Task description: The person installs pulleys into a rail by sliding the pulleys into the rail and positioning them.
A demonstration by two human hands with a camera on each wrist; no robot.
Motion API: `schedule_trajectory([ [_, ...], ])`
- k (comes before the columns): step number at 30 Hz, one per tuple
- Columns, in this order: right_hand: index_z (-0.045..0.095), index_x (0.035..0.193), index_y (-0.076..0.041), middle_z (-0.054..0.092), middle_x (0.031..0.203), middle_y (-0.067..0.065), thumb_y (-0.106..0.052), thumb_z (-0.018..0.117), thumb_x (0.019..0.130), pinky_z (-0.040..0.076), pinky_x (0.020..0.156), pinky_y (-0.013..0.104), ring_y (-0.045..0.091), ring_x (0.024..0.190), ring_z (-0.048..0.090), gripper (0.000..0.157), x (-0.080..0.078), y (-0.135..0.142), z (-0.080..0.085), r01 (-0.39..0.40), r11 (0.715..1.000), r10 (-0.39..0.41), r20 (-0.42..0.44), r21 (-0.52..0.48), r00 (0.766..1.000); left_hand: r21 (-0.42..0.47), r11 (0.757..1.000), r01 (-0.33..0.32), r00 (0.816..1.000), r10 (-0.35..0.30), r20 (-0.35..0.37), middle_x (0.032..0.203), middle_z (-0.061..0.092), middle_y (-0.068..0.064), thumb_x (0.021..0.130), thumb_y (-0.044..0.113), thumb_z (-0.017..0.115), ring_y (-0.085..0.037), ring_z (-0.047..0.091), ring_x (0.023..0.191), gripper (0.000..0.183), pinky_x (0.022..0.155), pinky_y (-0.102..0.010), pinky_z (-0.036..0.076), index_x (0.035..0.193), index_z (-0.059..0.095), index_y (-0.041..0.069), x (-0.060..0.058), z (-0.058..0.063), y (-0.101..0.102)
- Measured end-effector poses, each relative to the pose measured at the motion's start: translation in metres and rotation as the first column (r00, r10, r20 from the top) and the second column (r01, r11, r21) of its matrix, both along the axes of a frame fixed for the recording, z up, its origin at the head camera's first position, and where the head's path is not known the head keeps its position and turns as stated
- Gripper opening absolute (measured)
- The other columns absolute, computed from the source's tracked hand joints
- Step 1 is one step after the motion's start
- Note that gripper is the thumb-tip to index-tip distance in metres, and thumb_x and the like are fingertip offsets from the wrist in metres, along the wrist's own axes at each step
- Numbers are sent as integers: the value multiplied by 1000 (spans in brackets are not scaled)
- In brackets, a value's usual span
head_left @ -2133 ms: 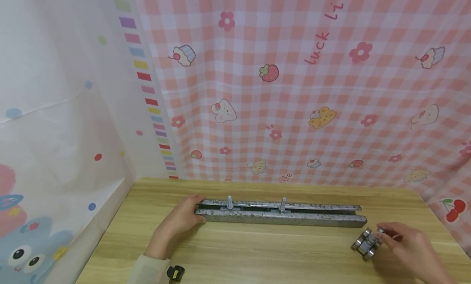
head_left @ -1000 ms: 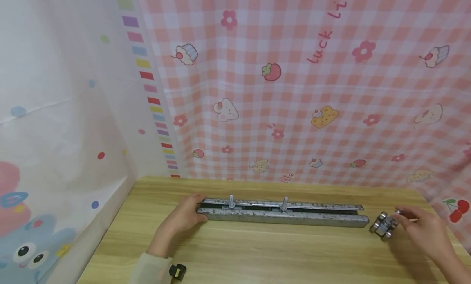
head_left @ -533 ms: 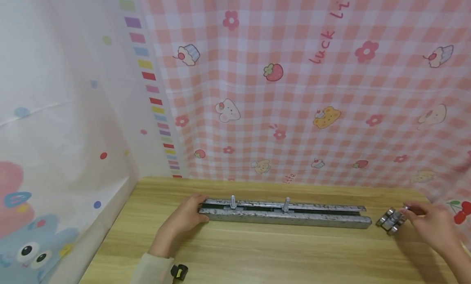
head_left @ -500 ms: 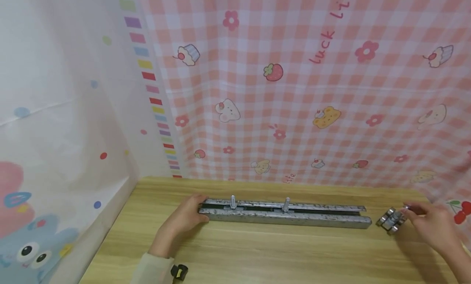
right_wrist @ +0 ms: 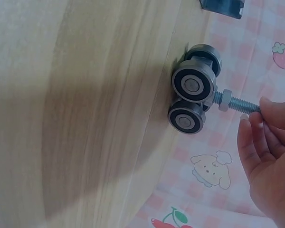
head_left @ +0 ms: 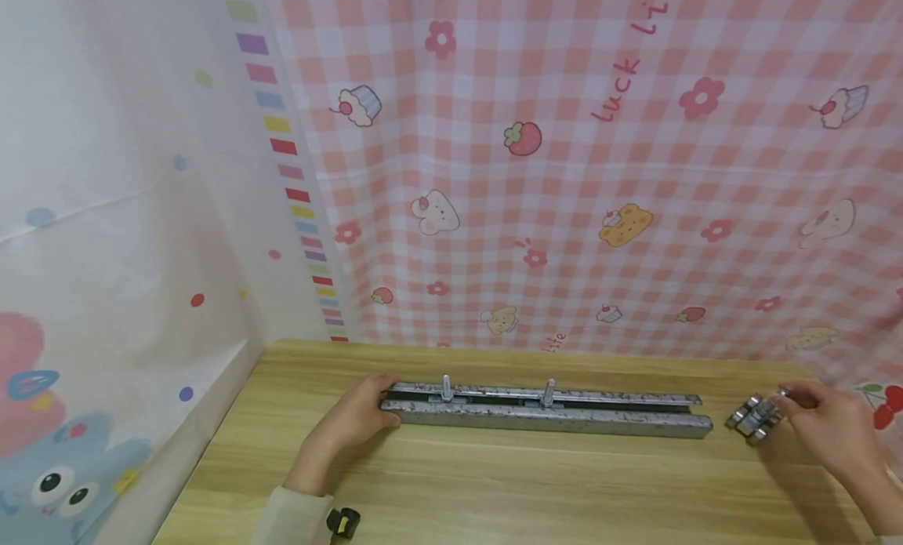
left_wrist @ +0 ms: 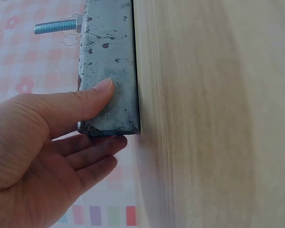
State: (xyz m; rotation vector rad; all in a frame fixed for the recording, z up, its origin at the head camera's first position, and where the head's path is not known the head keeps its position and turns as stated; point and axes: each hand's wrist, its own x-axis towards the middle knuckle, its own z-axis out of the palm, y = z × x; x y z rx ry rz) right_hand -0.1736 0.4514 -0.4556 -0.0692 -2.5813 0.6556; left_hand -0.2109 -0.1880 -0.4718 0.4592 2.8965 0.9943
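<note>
A slotted steel track [head_left: 550, 419] lies lengthwise on the wooden table, with two threaded bolts [head_left: 446, 387] standing up through its slot. My left hand [head_left: 356, 412] grips the track's left end; in the left wrist view the thumb [left_wrist: 92, 97] presses the side while the fingers sit behind the end. My right hand [head_left: 832, 423] pinches the threaded stem [right_wrist: 244, 105] of a roller trolley [head_left: 755, 419] between thumb and fingertips. This trolley has several bearing wheels [right_wrist: 193, 84] and a nut [right_wrist: 225, 100] on its stem. It is just right of the track's open right end, apart from it.
A small black and yellow object [head_left: 343, 522] lies beside the left sleeve [head_left: 292, 517]. Behind the table [head_left: 536, 490] hangs a pink checked cloth [head_left: 564, 176]; a white patterned cloth [head_left: 127, 216] hangs at the left.
My right hand has carried the roller trolley rightward and toward the back, from in front of the track's right end to beyond it. The left hand keeps its grip on the track.
</note>
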Motion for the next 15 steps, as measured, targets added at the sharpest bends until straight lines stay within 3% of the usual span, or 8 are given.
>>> schedule_trajectory([
  [15, 73, 96, 14, 72, 82, 28, 1, 82, 84, 41, 46, 12, -17, 61, 45, 20, 2, -11, -1, -8, 1000, 9, -18, 11, 1000, -4, 1000, 2, 1000, -2, 8, 125, 69, -15, 80, -1, 89, -33, 64, 118, 53, 103, -50, 53, 128, 69, -2, 0, 1, 0],
])
